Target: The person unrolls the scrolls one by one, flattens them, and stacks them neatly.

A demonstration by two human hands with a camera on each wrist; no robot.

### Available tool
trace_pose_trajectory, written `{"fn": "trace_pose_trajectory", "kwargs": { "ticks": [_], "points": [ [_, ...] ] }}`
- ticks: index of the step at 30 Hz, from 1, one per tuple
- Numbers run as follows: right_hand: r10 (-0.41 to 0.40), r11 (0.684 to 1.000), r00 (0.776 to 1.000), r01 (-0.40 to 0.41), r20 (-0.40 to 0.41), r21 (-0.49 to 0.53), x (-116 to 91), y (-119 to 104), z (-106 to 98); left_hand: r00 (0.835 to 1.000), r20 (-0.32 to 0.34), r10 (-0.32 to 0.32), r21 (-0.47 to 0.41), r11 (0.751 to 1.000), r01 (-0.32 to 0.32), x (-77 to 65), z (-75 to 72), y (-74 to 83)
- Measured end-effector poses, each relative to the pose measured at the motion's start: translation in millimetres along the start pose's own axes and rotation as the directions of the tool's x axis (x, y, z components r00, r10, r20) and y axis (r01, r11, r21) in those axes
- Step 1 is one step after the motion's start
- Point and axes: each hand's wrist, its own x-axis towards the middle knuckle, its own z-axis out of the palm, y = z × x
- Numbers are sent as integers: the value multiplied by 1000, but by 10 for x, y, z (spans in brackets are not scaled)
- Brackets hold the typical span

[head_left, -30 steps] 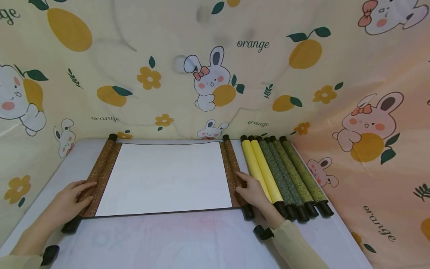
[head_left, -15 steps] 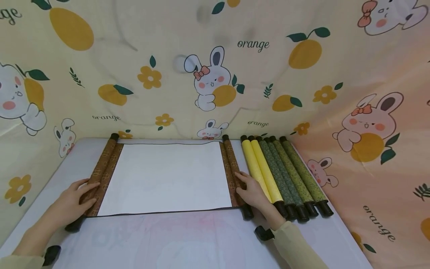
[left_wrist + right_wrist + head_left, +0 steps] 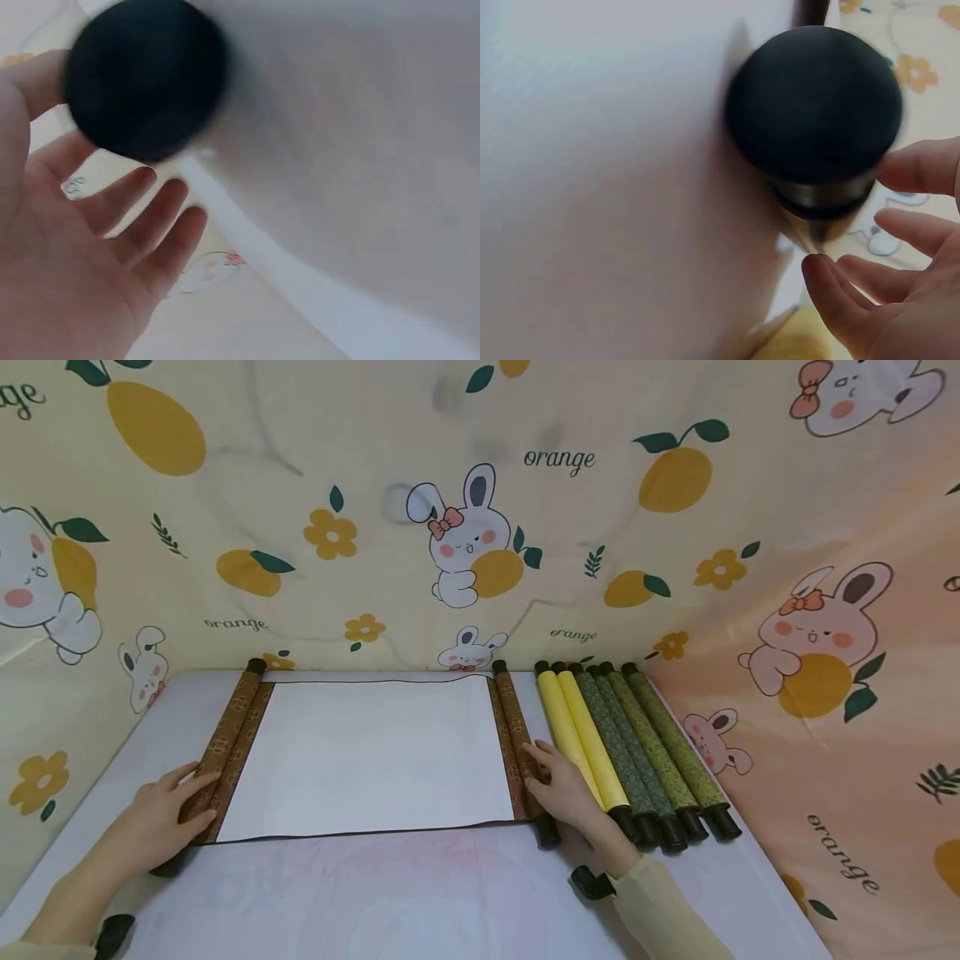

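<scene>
A hanging scroll with a blank white sheet (image 3: 375,760) lies unrolled, brown patterned rolls along both sides. My left hand (image 3: 153,817) holds the left roll (image 3: 232,718) near its front end, thumb on the inner side and fingers reaching over the outside. In the left wrist view the round black knob (image 3: 146,79) of that roll sits against thumb and forefinger, the other fingers loosely bent. My right hand (image 3: 566,785) holds the right roll (image 3: 513,710) toward its front, fingertips on its outer side. The right wrist view shows its black knob (image 3: 814,105) beside the thumb and fingers.
To the right of the scroll several rolled scrolls lie side by side: yellow ones (image 3: 592,747), dark green ones (image 3: 622,752) and olive ones (image 3: 678,743), all with black knobs. A white table (image 3: 360,910) carries everything. Printed cloth (image 3: 360,585) hangs behind and to the sides.
The left roll and my left hand have shifted slightly to the right, the front edge of the sheet now bowing a little. My right hand stays almost where it was.
</scene>
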Motion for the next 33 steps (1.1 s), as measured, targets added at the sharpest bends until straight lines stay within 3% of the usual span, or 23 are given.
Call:
{"fn": "trace_pose_trajectory", "kwargs": {
  "ticks": [3,7,15,18,24,33],
  "points": [
    [-48,999,998,49,-34,8,-35,-45,-58,998,-70,-6,5,1000,6,26,-63,143],
    [-116,993,988,118,-103,21,-75,-97,-183,985,-173,13,-59,998,-24,132,-160,420],
    [-188,976,958,207,-216,68,-97,-23,-499,954,-298,32,-224,969,-103,559,-255,1120],
    [-200,975,947,218,-251,46,-103,44,-616,946,-323,40,-296,945,-141,768,-202,1385],
    [-200,979,937,203,-286,-21,-125,219,-773,938,-340,64,-439,872,-218,1112,-60,1920],
    [-134,988,964,114,-228,-100,-112,443,-832,949,-306,78,-554,796,-244,1396,307,2643]
  ]
}}
